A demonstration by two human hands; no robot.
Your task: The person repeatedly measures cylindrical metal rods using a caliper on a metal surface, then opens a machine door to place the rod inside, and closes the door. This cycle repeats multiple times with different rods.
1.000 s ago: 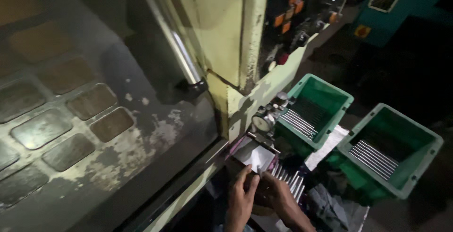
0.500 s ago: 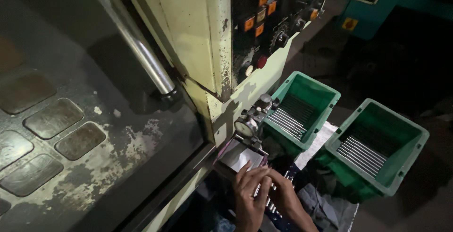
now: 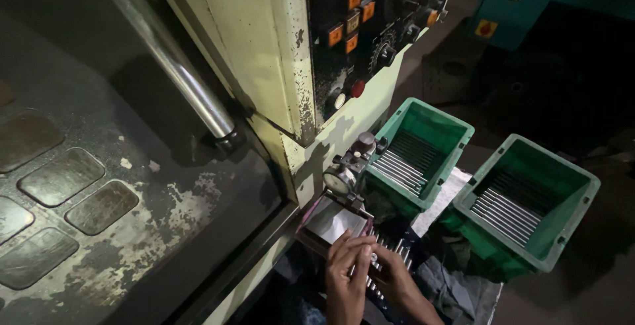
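Beside a worn cream machine, both hands pinch 1 thin metal rod; left hand and right hand meet over rods lying parallel.

surface: pale cloth-covered, low beside machine | on it: two green bins holding metal rods, side by side

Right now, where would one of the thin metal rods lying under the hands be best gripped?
Probably pinch a metal rod near its free upper end, from above. The rods lie flat, side by side, so only top and ends are exposed. The left hand and right hand cover their lower parts.
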